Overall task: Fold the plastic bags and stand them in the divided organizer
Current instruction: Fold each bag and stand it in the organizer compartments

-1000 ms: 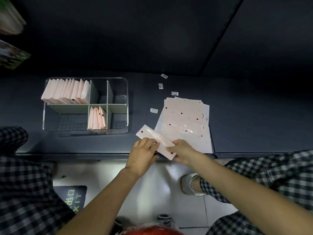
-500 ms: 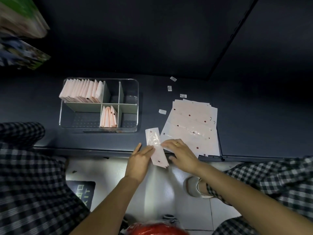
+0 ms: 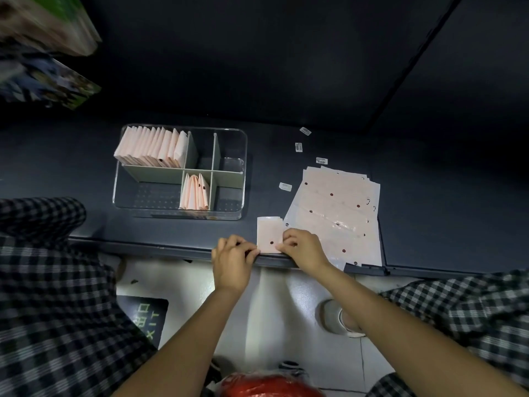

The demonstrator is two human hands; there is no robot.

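Dark blue-grey flat bench (image 3: 71, 156): all items are carried on it.

Clear plastic divided organizer with grey-green partitions (image 3: 230, 133): set at far left of the work area. A full row of folded pale pink bags (image 3: 151, 147) is stood in its far-left compartment; a few more (image 3: 194, 193) are stood in the near middle compartment. Other compartments appear vacant.

Stack of flat pale pink plastic bags with dark red dots (image 3: 337, 207): laid at right, unfolded.

Left hand (image 3: 233, 260) and right hand (image 3: 303, 247): each grip is pinched narrowly on a near corner of the item below, at the near bench edge.

Small folded pale pink plastic bag (image 3: 269, 233): laid flat between organizer and stack.

White paper labels (image 3: 285, 186): scattered beyond the stack.

Step judged: final fold. Edges are best aligned squarely and the crease pressed firmly, so the bag can be stood upright without springing open.
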